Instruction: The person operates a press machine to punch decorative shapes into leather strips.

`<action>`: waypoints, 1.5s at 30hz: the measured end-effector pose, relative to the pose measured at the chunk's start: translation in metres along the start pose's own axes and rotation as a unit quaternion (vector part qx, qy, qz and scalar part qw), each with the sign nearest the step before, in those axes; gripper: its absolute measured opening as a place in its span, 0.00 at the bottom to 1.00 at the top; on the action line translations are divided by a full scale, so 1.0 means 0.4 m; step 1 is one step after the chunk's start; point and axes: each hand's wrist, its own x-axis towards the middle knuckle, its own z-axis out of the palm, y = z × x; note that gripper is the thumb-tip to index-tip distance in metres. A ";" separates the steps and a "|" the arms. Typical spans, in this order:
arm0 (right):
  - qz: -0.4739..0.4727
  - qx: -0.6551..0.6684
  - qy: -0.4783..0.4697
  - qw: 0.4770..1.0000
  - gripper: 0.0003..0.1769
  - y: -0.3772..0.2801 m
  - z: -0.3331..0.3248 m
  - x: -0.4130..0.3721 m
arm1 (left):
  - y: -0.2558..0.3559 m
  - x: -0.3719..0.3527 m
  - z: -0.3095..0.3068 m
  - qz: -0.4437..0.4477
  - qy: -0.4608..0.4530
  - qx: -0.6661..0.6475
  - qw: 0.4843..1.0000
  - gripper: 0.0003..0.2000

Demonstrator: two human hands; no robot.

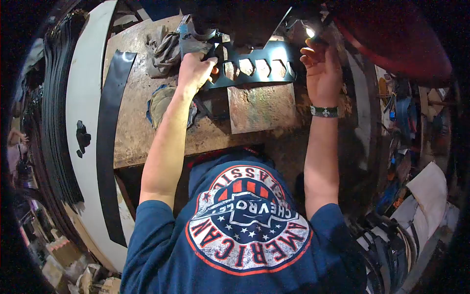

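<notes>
My left hand [197, 72] is closed at the left end of a black sheet strip [254, 82] on the bench, its fingers curled around a dark piece I cannot make out. Several angular cut-outs run along the strip, and bright light falls on it. Below the strip lies a worn rectangular board [262, 109]. My right hand [323, 73] is raised at the right beside a lit lamp [310, 32]. Its fingers are curled at a dark part of the machine [240, 22] that overhangs the bench; what they grip is in shadow.
Grey rags [163, 51] and a bunched cloth [161, 102] lie on the wooden bench [137, 132]. A long black strip [110, 147] rests along its left side, next to a pale panel [85, 98] and stacked black strips [58, 108]. A red rounded part [406, 39] hangs at upper right.
</notes>
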 end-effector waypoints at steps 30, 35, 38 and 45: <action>0.385 -0.169 0.144 0.896 0.25 -0.008 0.082 -0.375 | 0.016 -0.267 -0.001 -0.104 -0.105 -0.193 0.970 0.13; 0.402 -0.181 0.167 0.882 0.27 -0.014 0.082 -0.398 | 0.017 -0.376 0.021 -0.166 -0.122 -0.233 0.950 0.11; 0.413 -0.167 0.192 0.874 0.25 -0.011 0.060 -0.398 | -0.005 -0.408 0.034 -0.150 -0.147 -0.203 0.956 0.13; 0.355 -0.082 0.245 0.898 0.15 0.048 0.029 -0.447 | 0.090 -0.354 0.022 0.115 0.117 0.214 0.963 0.18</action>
